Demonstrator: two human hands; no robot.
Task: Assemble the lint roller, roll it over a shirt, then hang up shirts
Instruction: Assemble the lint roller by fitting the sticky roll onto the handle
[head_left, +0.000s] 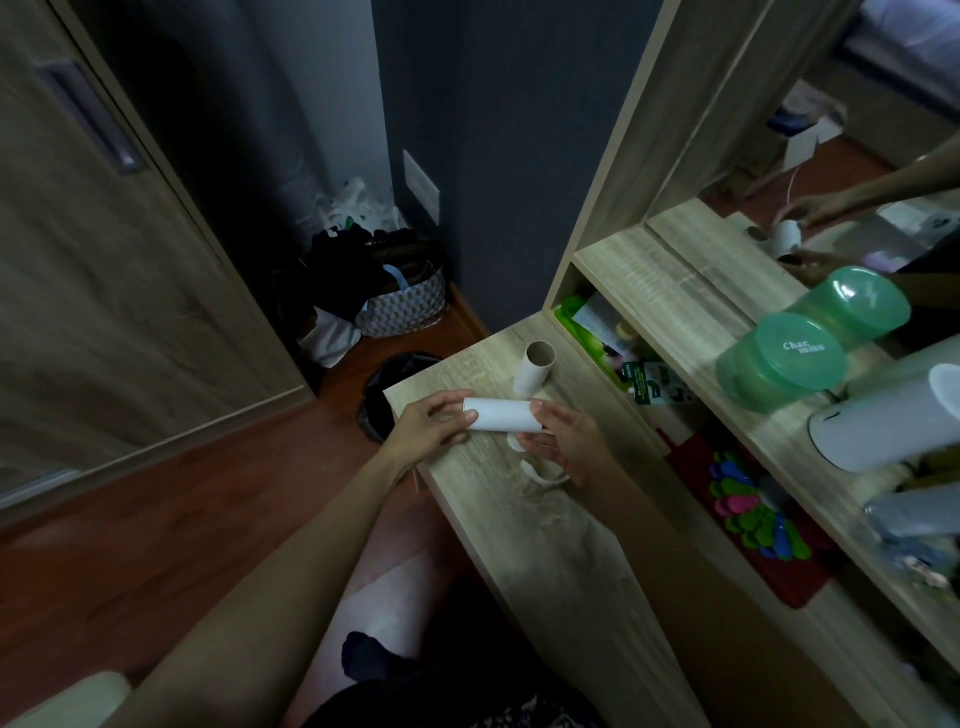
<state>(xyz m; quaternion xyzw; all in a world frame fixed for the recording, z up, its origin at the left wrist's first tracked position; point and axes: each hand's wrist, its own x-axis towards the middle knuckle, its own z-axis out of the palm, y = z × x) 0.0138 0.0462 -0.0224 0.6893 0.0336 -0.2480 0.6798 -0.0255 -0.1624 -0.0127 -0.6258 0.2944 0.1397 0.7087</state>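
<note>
While the white roll (501, 415) is held level just above the desk (561, 545), both ends are gripped: 1 end is wrapped by the left hand (431, 426), the other pinched by the right hand (566, 441), probably so it can be lined up for a handle. 1 bare tube (535, 366) is stood upright just behind. A dark bin (400, 374) is tucked beside the desk, on reddish wood flooring (208, 519); a mirror (831, 156) is mounted at right.
</note>
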